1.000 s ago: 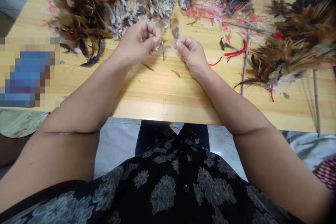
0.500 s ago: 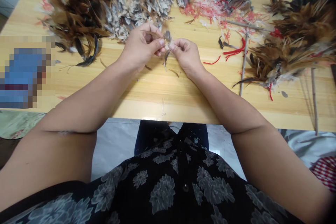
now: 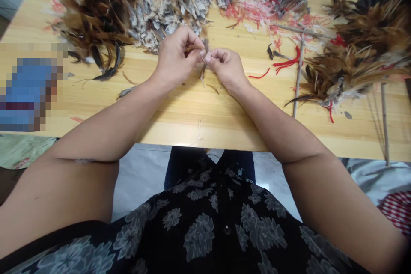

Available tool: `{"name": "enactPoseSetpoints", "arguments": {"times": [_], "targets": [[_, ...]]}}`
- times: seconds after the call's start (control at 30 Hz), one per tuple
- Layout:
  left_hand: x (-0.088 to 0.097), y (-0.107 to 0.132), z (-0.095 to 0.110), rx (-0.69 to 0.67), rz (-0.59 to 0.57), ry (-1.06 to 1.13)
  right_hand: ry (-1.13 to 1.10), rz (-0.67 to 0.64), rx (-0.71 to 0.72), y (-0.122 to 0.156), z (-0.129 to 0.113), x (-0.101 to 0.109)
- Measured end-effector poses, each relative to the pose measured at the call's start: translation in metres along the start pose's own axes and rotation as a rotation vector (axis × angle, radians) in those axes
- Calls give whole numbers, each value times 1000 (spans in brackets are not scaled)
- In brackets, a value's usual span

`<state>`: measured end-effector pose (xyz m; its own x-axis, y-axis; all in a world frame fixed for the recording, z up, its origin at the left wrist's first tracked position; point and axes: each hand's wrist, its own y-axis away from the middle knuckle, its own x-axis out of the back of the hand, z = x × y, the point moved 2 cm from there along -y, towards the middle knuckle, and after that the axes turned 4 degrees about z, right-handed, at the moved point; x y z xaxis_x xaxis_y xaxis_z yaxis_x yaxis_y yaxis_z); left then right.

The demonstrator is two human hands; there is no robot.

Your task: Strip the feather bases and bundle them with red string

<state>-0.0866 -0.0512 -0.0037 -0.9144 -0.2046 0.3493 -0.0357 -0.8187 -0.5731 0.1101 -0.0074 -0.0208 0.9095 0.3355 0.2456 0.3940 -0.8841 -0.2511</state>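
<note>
Feathers (image 3: 206, 43), partly hidden between left hand (image 3: 179, 58) and right hand (image 3: 227, 67).

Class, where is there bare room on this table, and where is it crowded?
Nearly bare: the table's near strip between left forearm and right forearm; another patch between right forearm, right feather heap and rightmost stick. Crowded: the back, with left feather heap and pink threads.

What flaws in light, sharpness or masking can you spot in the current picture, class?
Head view: pale glare on the near edge of the table; head view: soft shadow beside the left forearm; head view: coarse pixels masking a blue patch at left; head view: right-hand corners dark; head view: small feathers between left hand and right hand lack fine detail.
</note>
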Motion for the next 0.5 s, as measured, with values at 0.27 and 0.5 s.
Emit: {"name": "enactPoseSetpoints", "arguments": {"times": [0.27,0.5], "targets": [[-4,1,-8,145,-47,301,23,-42,50,1,-3,1],[-8,5,7,211,-4,352,28,-25,40,7,-7,1]]}}
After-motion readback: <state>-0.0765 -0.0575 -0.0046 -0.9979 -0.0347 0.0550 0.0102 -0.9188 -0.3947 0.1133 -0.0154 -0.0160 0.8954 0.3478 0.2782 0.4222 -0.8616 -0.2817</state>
